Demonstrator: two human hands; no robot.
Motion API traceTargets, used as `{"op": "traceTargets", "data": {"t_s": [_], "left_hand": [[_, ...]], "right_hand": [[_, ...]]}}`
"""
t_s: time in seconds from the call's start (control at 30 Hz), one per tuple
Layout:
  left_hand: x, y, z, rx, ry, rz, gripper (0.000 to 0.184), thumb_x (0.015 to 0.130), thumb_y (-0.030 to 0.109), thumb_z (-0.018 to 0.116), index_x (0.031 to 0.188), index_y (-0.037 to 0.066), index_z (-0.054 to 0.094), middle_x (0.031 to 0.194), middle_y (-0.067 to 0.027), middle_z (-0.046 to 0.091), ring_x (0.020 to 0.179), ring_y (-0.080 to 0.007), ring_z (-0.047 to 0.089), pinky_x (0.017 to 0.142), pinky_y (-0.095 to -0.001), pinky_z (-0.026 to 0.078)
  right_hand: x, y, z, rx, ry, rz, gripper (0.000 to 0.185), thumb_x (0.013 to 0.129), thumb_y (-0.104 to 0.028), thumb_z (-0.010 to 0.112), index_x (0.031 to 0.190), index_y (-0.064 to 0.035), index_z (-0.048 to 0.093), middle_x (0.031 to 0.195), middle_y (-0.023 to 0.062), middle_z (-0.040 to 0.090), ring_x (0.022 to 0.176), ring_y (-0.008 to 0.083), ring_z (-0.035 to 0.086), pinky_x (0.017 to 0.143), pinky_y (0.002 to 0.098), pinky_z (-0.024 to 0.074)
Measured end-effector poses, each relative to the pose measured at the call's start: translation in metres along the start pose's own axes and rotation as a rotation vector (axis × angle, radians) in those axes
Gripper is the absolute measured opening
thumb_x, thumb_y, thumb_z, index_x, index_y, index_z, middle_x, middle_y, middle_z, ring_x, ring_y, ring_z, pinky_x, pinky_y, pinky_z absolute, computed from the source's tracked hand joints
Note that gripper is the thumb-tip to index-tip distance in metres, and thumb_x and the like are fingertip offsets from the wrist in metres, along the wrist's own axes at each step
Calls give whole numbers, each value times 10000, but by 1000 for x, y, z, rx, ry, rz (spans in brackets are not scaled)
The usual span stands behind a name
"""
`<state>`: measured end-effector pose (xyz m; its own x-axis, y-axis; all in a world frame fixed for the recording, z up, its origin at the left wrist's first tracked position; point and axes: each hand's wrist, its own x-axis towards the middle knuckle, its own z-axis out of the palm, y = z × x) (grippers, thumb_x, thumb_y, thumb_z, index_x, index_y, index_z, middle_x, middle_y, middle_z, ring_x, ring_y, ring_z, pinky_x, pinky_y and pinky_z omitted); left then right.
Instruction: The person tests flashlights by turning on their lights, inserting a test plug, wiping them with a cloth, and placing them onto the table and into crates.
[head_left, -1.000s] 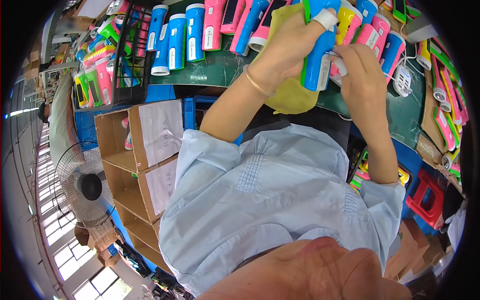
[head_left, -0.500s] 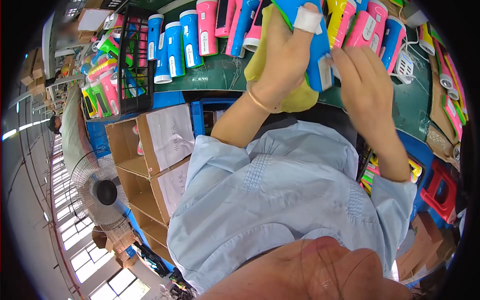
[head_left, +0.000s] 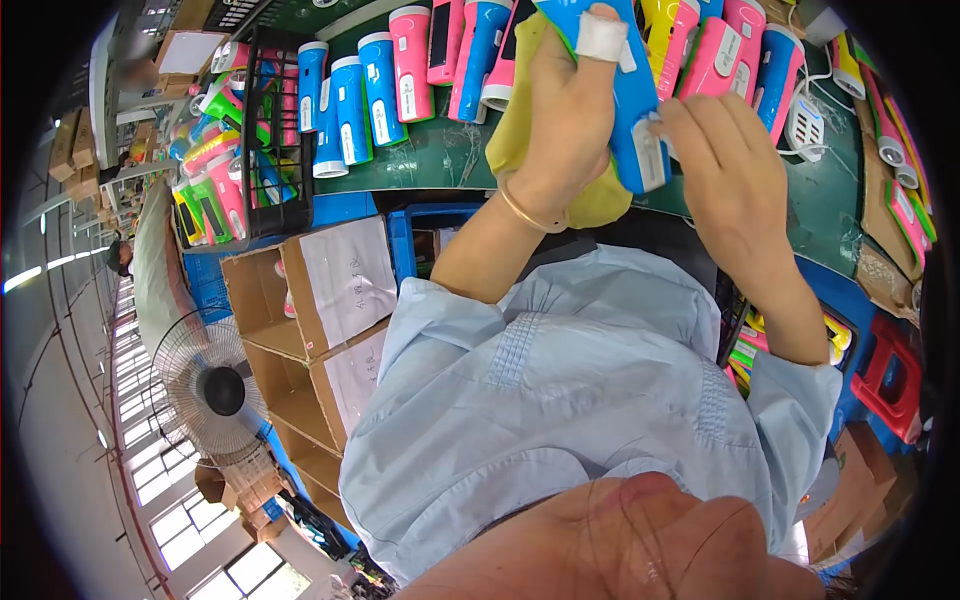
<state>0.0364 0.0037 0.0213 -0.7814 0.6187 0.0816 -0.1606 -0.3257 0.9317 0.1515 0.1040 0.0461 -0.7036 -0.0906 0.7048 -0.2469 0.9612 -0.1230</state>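
My left hand (head_left: 570,120), with white tape round its thumb and a bangle at the wrist, is wrapped round a blue flashlight (head_left: 632,105) and a yellow cloth (head_left: 510,130). The flashlight slants, its lower end toward me. My right hand (head_left: 728,180) has its fingertips pinched at the pale switch plate near that end; whether they hold anything is too small to tell. Behind my hands a row of flashlights lies on the green table (head_left: 440,150), among them a pink one (head_left: 412,65) and a blue one (head_left: 380,90).
A black basket (head_left: 278,130) of flashlights stands at the left, above cardboard compartments (head_left: 270,300) and a fan (head_left: 222,390). At the right are a white charging hub (head_left: 806,130) with cables, more flashlights and a red plastic object (head_left: 890,380).
The blue flashlight has tilted, its upper end toward the left. My right hand has turned slightly and stays near the switch plate. The whole view has shifted a little.
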Motion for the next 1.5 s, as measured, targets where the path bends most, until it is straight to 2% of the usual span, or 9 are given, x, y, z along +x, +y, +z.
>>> {"op": "traceTargets", "data": {"t_s": [0.17,0.27,0.5,0.67,0.8,0.97,1.07,1.23,1.5], "left_hand": [[-3,-5,-2,-376,-149,45,487,853,518,531,957,43,507,748,-42,541,626,-140,571,569,-284,498],[1,0,-3,-370,-261,88,613,841,629,422,1024,50,500,809,-50,543,695,-164,557,626,-290,486],[9,-5,-23,-941,-132,-117,626,807,657,452,1020,70,501,784,-25,503,666,-143,500,599,-264,449],[9,-17,-17,-1171,-267,-192,599,806,650,454,1016,92,505,734,0,404,638,-125,390,549,-243,364],[8,-14,-11,-1117,-478,81,537,830,527,547,1032,35,469,826,-59,563,783,-203,568,754,-318,473],[-10,-2,-1,-349,-132,132,746,775,735,364,1081,62,457,841,-47,528,718,-175,530,722,-343,471],[-7,5,-13,-698,-205,-36,738,796,716,361,1123,59,439,905,-68,540,748,-195,554,737,-389,488],[-14,14,-19,-259,-225,-31,392,851,186,578,1158,13,404,924,-107,536,684,-183,579,543,-311,508],[-24,8,-8,79,-78,-115,279,830,161,622,1027,25,478,722,-81,581,605,-136,590,548,-264,499]], "right_hand": [[5,32,-24,1163,-575,263,69,692,-56,670,706,-21,612,651,44,584,606,139,570,575,256,430],[-1,5,-26,774,-269,361,253,663,-116,726,868,-35,602,751,71,559,687,172,564,570,262,429],[-40,-4,3,462,-157,-356,274,585,-109,645,847,-49,590,703,26,433,590,190,451,477,293,364],[-26,-24,-12,344,54,-164,497,511,-145,674,999,-76,611,722,31,442,564,174,451,449,287,359],[-15,-35,20,172,228,313,459,558,-190,740,966,-47,585,723,66,465,579,209,503,468,307,402],[-15,-26,23,453,21,536,339,709,-240,719,886,-6,549,761,106,510,632,253,545,544,310,436],[-23,-25,12,744,12,592,312,788,-222,652,965,15,553,798,93,547,640,231,544,573,291,427],[-46,0,-1,961,-155,901,217,911,-138,471,1008,22,582,868,52,600,658,116,491,609,247,404],[-41,-3,0,789,-68,693,199,896,-125,480,779,13,565,709,38,580,657,100,519,605,236,406]]}}
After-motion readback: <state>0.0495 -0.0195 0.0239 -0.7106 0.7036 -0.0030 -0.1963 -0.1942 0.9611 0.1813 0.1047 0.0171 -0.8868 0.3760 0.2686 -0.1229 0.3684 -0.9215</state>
